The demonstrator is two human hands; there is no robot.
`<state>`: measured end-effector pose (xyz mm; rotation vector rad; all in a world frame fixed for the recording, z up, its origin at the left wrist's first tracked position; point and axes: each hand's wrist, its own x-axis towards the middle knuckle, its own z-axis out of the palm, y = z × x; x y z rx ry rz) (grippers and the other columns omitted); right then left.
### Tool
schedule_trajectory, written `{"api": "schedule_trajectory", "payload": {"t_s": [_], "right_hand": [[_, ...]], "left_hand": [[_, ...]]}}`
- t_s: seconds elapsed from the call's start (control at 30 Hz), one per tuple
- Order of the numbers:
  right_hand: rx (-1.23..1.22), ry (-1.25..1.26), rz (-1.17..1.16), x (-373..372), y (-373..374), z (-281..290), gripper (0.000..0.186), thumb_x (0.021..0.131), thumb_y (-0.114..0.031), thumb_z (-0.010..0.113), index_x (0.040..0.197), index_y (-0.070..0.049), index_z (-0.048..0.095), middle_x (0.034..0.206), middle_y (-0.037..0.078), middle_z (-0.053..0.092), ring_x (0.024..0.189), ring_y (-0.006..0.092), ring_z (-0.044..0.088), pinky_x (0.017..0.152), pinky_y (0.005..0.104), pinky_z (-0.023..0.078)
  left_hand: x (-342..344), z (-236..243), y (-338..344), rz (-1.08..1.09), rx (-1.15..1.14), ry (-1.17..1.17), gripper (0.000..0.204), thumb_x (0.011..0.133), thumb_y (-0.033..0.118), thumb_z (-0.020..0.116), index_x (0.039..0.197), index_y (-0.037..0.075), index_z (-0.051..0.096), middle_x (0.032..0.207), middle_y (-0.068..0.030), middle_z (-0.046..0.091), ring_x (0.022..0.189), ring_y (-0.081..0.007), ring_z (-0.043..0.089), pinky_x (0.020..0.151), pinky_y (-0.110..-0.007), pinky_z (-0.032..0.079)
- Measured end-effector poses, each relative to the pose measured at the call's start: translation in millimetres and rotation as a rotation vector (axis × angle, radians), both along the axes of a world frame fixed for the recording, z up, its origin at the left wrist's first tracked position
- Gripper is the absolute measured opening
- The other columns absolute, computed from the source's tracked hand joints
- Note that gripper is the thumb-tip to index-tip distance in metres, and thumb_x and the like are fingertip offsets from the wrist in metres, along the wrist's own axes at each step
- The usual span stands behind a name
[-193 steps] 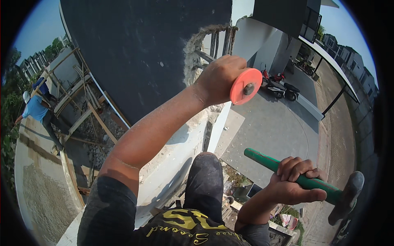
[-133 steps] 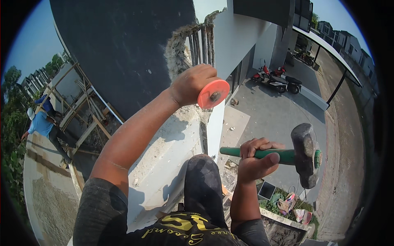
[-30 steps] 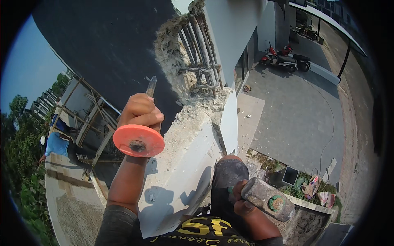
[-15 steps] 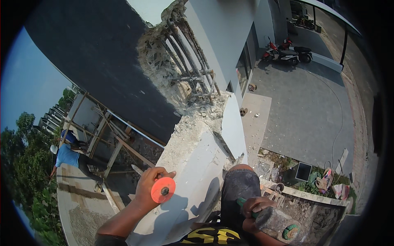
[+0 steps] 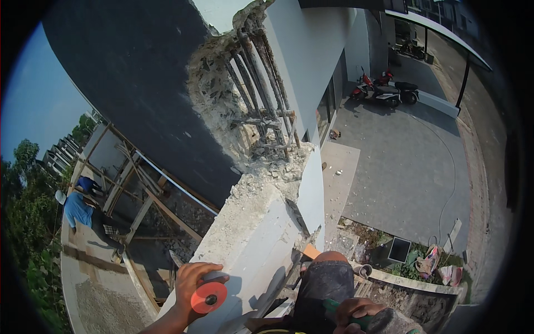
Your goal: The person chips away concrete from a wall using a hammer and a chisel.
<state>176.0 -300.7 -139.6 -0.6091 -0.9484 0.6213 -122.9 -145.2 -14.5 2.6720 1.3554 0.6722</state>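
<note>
My left hand (image 5: 189, 286) is closed round a chisel whose round orange guard (image 5: 201, 300) faces me, with the dark struck end (image 5: 211, 300) at its centre. The chisel's tip is hidden. That hand is over the pale, broken-topped wall (image 5: 247, 239). At the lower edge, beside my bent knee (image 5: 328, 273), my right hand (image 5: 359, 310) grips the green handle of a club hammer (image 5: 395, 323). Part of its worn head is cut off by the picture's edge. Ahead, rusty reinforcing bars (image 5: 258, 83) stand exposed in the chipped-out concrete of a column.
Rubble (image 5: 278, 161) lies below the bars. Down on the left, wooden poles (image 5: 167, 209) lean across a work area, where a person in blue (image 5: 78, 209) bends over beside another person. Far below on the right are a paved yard (image 5: 406, 161) and parked motorbikes (image 5: 384, 92).
My left hand with the chisel appears lower and further left. The hammer has dropped lower and is now partly out of the picture. The whole view has shifted slightly.
</note>
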Motion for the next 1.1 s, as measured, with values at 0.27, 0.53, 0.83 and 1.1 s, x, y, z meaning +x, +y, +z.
{"api": "schedule_trajectory", "payload": {"t_s": [0.27, 0.53, 0.83, 1.1], "right_hand": [[-0.054, -0.026, -0.057, 1, 11, 3, 0.028, 0.086, -0.020, 0.070, 0.085, -0.001, 0.050, 0.065, 0.014, 0.058, 0.051, 0.0239, 0.058, 0.044, 0.0343, 0.047], [-0.048, -0.057, -0.156, -12, 11, 9, 0.029, 0.089, -0.022, 0.068, 0.087, -0.003, 0.047, 0.062, 0.012, 0.056, 0.049, 0.0218, 0.056, 0.043, 0.0336, 0.046], [0.031, -0.048, -0.251, -22, 6, 21, 0.031, 0.093, -0.025, 0.067, 0.089, -0.004, 0.045, 0.060, 0.010, 0.053, 0.047, 0.0194, 0.054, 0.042, 0.0327, 0.045], [-0.037, -0.075, -0.320, -27, 3, 34, 0.039, 0.095, -0.037, 0.064, 0.092, -0.007, 0.039, 0.055, 0.006, 0.046, 0.043, 0.0139, 0.046, 0.039, 0.0296, 0.040]], "left_hand": [[-16, 7, 1, -0.167, -0.054, 0.022, 0.029, 0.073, 0.021, 0.079, 0.102, 0.024, 0.077, 0.113, 0.0032, 0.066, 0.102, -0.0186, 0.059, 0.089, -0.039, 0.041], [-30, 1, 2, -0.238, -0.101, -0.075, 0.018, 0.084, 0.026, 0.072, 0.100, 0.020, 0.076, 0.109, 0.0024, 0.067, 0.098, -0.0173, 0.059, 0.091, -0.038, 0.038], [46, 67, 20, -0.943, 0.332, -0.128, 0.012, 0.077, 0.017, 0.074, 0.085, 0.016, 0.066, 0.103, 0.0042, 0.065, 0.094, -0.0147, 0.061, 0.081, -0.033, 0.048], [147, 88, 128, -1.093, 0.695, -0.258, 0.014, 0.077, 0.015, 0.070, 0.075, 0.013, 0.057, 0.091, 0.0013, 0.061, 0.093, -0.0163, 0.059, 0.090, -0.034, 0.044]]}}
